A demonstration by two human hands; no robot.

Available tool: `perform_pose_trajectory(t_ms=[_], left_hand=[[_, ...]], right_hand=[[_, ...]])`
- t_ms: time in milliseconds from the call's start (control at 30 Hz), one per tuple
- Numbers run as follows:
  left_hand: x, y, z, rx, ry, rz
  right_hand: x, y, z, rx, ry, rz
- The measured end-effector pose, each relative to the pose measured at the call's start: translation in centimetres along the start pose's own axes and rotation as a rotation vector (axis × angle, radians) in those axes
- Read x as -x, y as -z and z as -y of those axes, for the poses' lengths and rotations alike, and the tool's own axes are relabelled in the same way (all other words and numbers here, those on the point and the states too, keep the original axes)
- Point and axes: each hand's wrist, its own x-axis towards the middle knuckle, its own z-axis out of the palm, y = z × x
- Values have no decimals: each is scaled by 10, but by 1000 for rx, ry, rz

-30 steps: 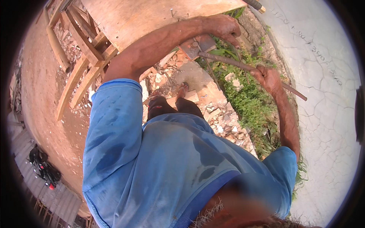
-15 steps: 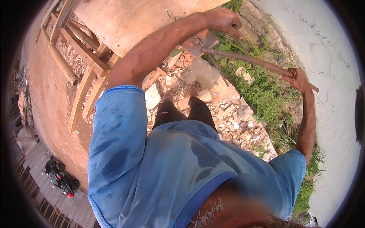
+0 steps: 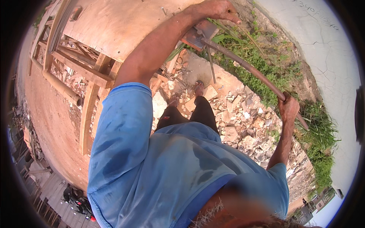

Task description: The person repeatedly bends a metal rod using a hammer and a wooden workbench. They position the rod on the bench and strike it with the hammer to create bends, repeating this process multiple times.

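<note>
My right hand [image 3: 289, 108] is wrapped round a long rusty metal bar [image 3: 251, 70] near its outer end. The bar's other end meets a small metal plate [image 3: 195, 38] with short pins, fixed at the edge of a plywood-topped bench [image 3: 114, 28]. Beyond the plate, my left hand [image 3: 222, 10] is closed, fingers curled, seemingly round a thin metal rod [image 3: 255, 42] that stretches past its thumb. What lies inside its fingers is hidden. Another thin rod length [image 3: 211, 65] hangs down beside the plate.
Broken rubble [image 3: 247, 117] lies round my feet. Green plants [image 3: 262, 74] grow along a cracked pale wall [image 3: 323, 49] on the right. Timber bench legs [image 3: 90, 114] and a bamboo pole [image 3: 62, 85] stand left. A motorcycle [image 3: 78, 201] is parked at the lower left.
My right hand has swung the bar's outer end toward me. The hanging rod length has turned to a steeper angle. My left hand remains by the plate, slightly higher in view.
</note>
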Motion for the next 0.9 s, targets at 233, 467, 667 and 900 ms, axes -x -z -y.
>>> perform_pose_trajectory(t_ms=[233,467,667,900], left_hand=[[-6,-1,2,-18,-34,-17],[-7,-2,5,-38,-80,-17],[-9,-1,9,-29,-129,-27],[-18,-3,17,-29,-190,-5]], right_hand=[[99,-9,63,-143,-240,39],[146,-2,116,-173,-361,-3],[182,-6,171,-179,-561,15],[214,-8,237,-175,-711,-51]])
